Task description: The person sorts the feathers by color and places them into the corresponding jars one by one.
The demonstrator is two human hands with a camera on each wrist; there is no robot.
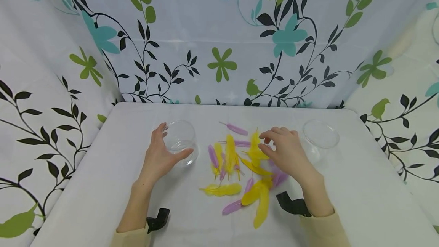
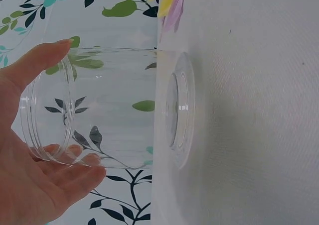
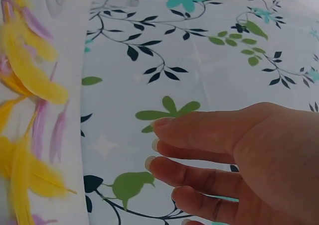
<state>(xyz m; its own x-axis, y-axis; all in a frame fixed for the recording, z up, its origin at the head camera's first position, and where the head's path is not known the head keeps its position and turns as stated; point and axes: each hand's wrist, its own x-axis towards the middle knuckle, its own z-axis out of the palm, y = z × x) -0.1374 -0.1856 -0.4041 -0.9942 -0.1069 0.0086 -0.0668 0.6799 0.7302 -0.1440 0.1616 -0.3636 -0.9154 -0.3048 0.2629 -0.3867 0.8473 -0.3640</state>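
Note:
A clear jar (image 1: 184, 134) stands upright on the white table, left of the feathers. My left hand (image 1: 161, 155) holds it near the rim, with the thumb on one side and the fingers on the other; the left wrist view shows the jar (image 2: 117, 110) between them. Yellow feathers (image 1: 230, 155) and purple feathers (image 1: 236, 129) lie scattered mid-table. Over their right side hovers my right hand (image 1: 286, 149), its fingers loosely bent. In the right wrist view nothing is between thumb and fingers, and the yellow feathers (image 3: 30, 60) lie apart from them.
A second clear container (image 1: 321, 134) stands at the right, beyond my right hand. Behind the table (image 1: 85, 201) hangs a leaf-patterned cloth (image 1: 192, 18), which also flanks both sides. A black strap piece (image 1: 157, 219) shows at each wrist.

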